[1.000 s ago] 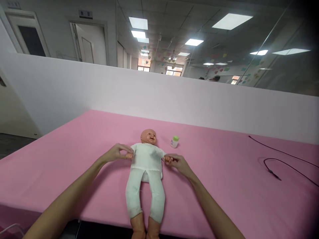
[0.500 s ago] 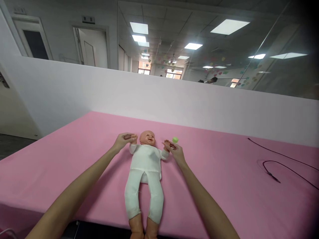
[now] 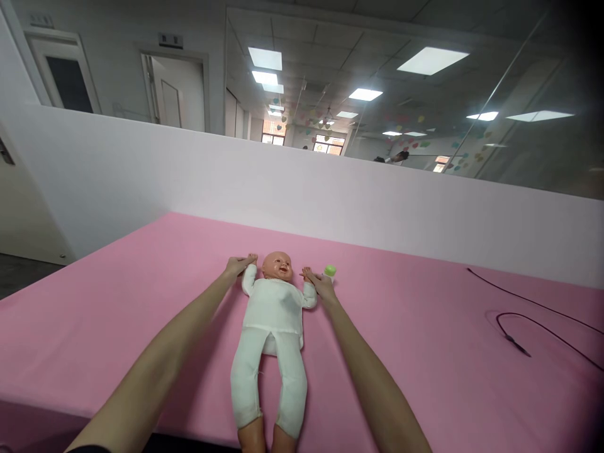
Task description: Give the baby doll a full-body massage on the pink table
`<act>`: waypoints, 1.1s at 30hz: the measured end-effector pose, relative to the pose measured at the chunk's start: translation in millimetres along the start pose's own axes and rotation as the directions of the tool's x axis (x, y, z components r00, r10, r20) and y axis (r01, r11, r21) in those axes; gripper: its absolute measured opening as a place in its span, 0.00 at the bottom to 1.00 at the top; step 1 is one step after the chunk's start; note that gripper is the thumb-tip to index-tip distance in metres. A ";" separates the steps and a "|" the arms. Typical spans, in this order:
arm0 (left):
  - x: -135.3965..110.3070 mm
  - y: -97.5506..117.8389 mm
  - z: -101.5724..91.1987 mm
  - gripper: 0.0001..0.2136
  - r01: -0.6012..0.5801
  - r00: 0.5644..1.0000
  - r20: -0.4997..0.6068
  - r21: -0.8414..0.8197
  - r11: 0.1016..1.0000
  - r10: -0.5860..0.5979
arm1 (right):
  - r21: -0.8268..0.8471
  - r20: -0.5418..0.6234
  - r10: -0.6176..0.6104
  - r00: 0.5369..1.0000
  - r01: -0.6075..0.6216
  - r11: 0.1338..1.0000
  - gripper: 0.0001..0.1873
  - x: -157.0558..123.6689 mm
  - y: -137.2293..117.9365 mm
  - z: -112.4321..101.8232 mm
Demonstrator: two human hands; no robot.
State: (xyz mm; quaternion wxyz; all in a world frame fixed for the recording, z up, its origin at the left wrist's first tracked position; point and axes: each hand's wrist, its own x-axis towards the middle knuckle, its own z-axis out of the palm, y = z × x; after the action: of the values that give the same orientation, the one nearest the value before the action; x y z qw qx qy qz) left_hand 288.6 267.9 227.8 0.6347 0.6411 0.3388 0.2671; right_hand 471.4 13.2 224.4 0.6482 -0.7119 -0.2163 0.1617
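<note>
Bare left hand and right hand on doll's raised hands

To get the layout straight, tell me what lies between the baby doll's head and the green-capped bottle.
In the head view, the person's right hand, holding the doll's raised hand, lies there on the pink cloth.

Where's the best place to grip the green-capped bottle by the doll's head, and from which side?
Probably around the white body of the small bottle, coming from the far right. It stands upright with a rounded body, so fingers can likely wrap it below the green cap. The right hand and the doll crowd its left side, while pink cover lies to its right.
</note>
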 end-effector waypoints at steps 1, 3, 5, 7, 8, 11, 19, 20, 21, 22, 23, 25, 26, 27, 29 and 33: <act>-9.5 6.7 -7.8 0.16 -0.050 0.998 0.046 -0.036 0.998 0.052 | -0.002 0.061 -0.033 0.998 0.034 0.999 0.18 -9.9 -8.2 -6.1; -34.7 16.3 -27.3 0.18 -0.168 0.966 0.183 -0.084 0.982 0.181 | -0.023 0.249 -0.104 0.963 0.114 0.993 0.19 -34.1 -22.3 -21.0; -64.2 16.0 -47.6 0.15 -0.323 0.841 0.436 -0.069 0.944 0.320 | -0.076 0.465 -0.141 0.874 0.198 0.977 0.18 -60.2 -29.8 -36.5; -90.9 4.6 -63.5 0.11 -0.455 0.695 0.615 -0.027 0.890 0.373 | -0.143 0.617 -0.133 0.776 0.277 0.950 0.16 -83.4 -28.2 -48.8; -101.4 -4.4 -68.8 0.10 -0.502 0.640 0.666 -0.014 0.865 0.383 | -0.172 0.667 -0.126 0.734 0.317 0.933 0.14 -92.8 -24.4 -53.3; -119.0 -34.1 -76.2 0.08 -0.562 0.567 0.726 -0.004 0.827 0.389 | -0.219 0.720 -0.140 0.680 0.414 0.884 0.08 -110.5 -6.9 -60.9; -103.8 -21.6 -59.4 0.11 -0.471 0.718 0.565 -0.034 0.881 0.406 | -0.097 0.486 -0.190 0.853 0.269 0.958 0.15 -81.2 -9.7 -48.5; -93.9 -13.2 -50.0 0.13 -0.418 0.800 0.447 -0.066 0.906 0.401 | -0.045 0.389 -0.209 0.897 0.244 0.969 0.17 -68.4 -13.3 -41.7; -82.1 -5.7 -39.2 0.16 -0.359 0.878 0.297 -0.111 0.927 0.375 | 0.004 0.280 -0.203 0.938 0.211 0.978 0.20 -54.3 -15.7 -34.0; -68.7 0.3 -27.5 0.19 -0.298 0.934 0.153 -0.158 0.941 0.322 | 0.036 0.184 -0.167 0.969 0.163 0.986 0.22 -39.9 -16.5 -25.9; -54.5 4.3 -16.0 0.21 -0.214 0.972 0.056 -0.168 0.962 0.227 | 0.052 0.111 -0.108 0.988 0.103 0.993 0.23 -26.0 -15.7 -17.9; -27.3 5.4 3.4 0.20 -0.107 0.994 -0.025 -0.131 0.986 0.105 | 0.051 0.030 0.013 0.999 -0.015 0.999 0.20 -2.9 -9.4 -3.9; -15.5 2.9 10.3 0.19 -0.055 0.997 -0.051 -0.096 0.994 0.051 | 0.043 0.007 0.058 0.998 -0.058 0.997 0.16 5.5 -4.7 1.3; -5.4 -1.1 15.3 0.17 -0.009 0.997 -0.078 -0.058 0.998 0.005 | 0.033 -0.005 0.084 0.996 -0.084 0.996 0.12 11.7 0.5 5.4; 9.2 -11.1 20.1 0.16 0.082 0.987 -0.143 0.012 0.997 -0.080 | 0.019 -0.027 0.109 0.994 -0.109 0.994 0.07 18.7 10.5 10.4; 20.1 -21.5 19.9 0.16 0.173 0.972 -0.174 0.094 0.980 -0.154 | -0.007 -0.052 0.134 0.990 -0.134 0.991 0.08 20.4 18.7 14.8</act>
State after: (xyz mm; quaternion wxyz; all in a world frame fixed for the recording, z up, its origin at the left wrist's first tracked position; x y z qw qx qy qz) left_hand 314.5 270.1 203.5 0.5883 0.6201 0.4563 0.2475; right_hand 483.0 35.2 205.3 0.6375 -0.7322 -0.1522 0.1854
